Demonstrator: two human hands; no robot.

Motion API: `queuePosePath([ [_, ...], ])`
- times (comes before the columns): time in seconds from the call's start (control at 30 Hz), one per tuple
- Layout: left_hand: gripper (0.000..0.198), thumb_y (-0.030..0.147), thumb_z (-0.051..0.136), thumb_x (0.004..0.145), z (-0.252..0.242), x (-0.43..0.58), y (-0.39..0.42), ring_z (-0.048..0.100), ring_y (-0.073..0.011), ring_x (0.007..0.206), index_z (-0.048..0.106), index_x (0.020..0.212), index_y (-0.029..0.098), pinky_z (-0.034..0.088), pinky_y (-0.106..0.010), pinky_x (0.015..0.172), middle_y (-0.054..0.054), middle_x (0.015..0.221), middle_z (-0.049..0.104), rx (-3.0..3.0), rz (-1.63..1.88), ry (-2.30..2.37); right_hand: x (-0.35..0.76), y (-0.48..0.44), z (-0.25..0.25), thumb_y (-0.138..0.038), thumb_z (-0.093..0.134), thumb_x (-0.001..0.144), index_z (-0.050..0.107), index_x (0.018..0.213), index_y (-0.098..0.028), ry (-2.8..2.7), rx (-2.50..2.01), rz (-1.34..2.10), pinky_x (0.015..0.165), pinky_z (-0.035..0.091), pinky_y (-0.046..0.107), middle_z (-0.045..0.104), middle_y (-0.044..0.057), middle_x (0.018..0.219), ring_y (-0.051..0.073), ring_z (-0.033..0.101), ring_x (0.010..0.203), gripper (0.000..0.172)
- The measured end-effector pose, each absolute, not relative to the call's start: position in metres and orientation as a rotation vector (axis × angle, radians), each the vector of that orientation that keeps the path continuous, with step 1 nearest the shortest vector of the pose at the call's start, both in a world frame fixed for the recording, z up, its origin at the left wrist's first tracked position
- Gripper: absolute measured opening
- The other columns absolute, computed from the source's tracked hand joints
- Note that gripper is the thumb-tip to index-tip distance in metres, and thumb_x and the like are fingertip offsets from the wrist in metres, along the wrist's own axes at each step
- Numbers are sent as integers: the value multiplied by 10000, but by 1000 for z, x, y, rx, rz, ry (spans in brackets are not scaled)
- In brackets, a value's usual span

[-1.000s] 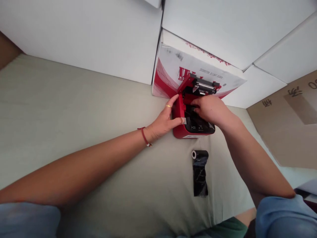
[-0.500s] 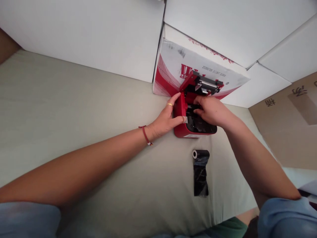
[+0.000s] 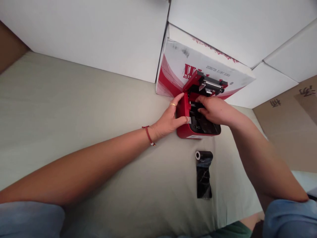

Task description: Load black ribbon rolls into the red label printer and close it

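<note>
A small red printer (image 3: 187, 131) stands on the pale green table (image 3: 74, 109) with its lid tilted open toward the back. My left hand (image 3: 170, 118) grips the printer's left side, thumb on the front rim, a gold ring on one finger. My right hand (image 3: 215, 110) reaches into the open black compartment, fingers curled over a part inside; what they press or hold is hidden. A black ribbon roll (image 3: 204, 173), partly unwound, lies on the table just in front of the printer, untouched.
A red-and-white carton (image 3: 178, 66) stands right behind the printer. Large white boxes (image 3: 86, 33) wall off the back, and a brown cardboard box (image 3: 289, 132) stands at the right. Bare table stretches to the left.
My right hand's fingers have shifted slightly inside the printer's compartment. The view has drifted a little; the left hand keeps its grip and the ribbon roll lies where it was.
</note>
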State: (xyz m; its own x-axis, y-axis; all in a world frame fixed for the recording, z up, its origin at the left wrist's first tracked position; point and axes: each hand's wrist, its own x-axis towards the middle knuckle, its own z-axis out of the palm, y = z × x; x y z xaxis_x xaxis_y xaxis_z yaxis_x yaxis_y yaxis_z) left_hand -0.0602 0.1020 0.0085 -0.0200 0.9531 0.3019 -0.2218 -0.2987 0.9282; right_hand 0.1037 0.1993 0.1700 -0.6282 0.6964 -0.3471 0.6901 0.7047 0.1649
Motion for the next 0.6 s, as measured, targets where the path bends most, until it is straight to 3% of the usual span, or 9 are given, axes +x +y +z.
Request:
queuePosePath([
  [0.2,1026,445,820,873,12,-59,101,401,-403,1734,323,1754,273,319,-636,1465,-170,1856,404,1249,1496,858,120,201,166,-197,666,1033,736,1443,-177,2655,1145,-132,1023,599,455,840,170,1397,375,797,1219,416],
  [0.37,971,444,828,882,13,-59,101,411,-403,1732,380,1728,278,322,-639,1465,-164,1854,420,1244,1490,847,134,204,158,-221,636,1034,773,1411,-192,2749,1278,-448,939,632,420,876,113,1250,304,818,1039,402],
  [0.5,968,430,831,880,13,-60,101,403,-401,1741,388,1727,280,308,-643,1473,-158,1865,412,1235,1493,845,138,203,159,-328,608,1053,778,1426,-206,2849,1381,-713,944,644,440,864,99,1272,299,796,1067,428],
  [0.6,950,391,823,884,15,-60,100,419,-393,1735,387,1722,289,323,-648,1466,-150,1854,434,1225,1494,843,160,196,169,-505,671,1016,799,1395,-255,2826,1366,-1034,802,604,409,846,76,1161,256,726,884,471],
])
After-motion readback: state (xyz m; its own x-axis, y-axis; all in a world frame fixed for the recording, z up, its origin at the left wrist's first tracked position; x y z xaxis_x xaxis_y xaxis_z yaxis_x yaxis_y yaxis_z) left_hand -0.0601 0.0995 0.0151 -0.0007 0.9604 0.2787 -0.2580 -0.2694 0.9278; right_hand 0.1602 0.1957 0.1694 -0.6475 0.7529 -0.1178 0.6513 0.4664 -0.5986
